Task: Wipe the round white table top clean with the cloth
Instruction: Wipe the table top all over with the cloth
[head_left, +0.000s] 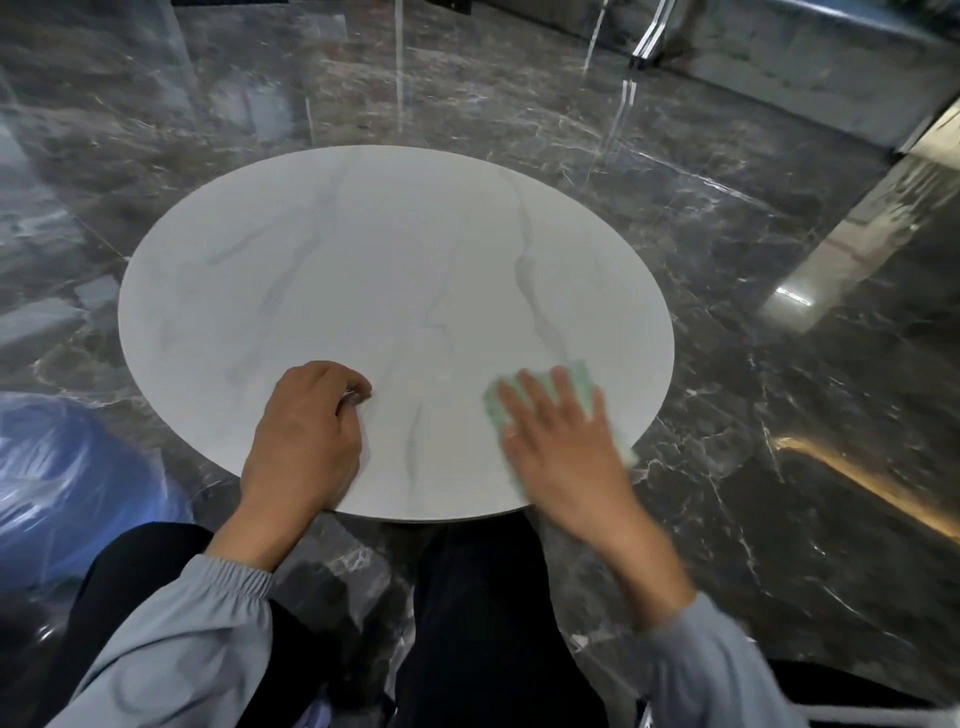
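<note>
— The cloth?
— Pale green cloth (581, 382), blurred, at the white counter's (363, 260) near right edge. The right grip (561, 447) presses it with flat, spread fingers and hides most of it.
— Left grip (304, 436)?
— Curled, holding nothing, resting on the counter.

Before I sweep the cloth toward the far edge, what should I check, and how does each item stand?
1. Right hand pressing flat on the cloth: ok.
2. Cloth wholly on the table top: cannot tell; its near corner reaches the right rim.
3. Left hand out of the sweep path, resting curled near the front edge and holding nothing: ok.
4. Nothing standing on the surface ahead: ok.
5. Dirt on the surface: cannot tell; only grey veins show.
</note>
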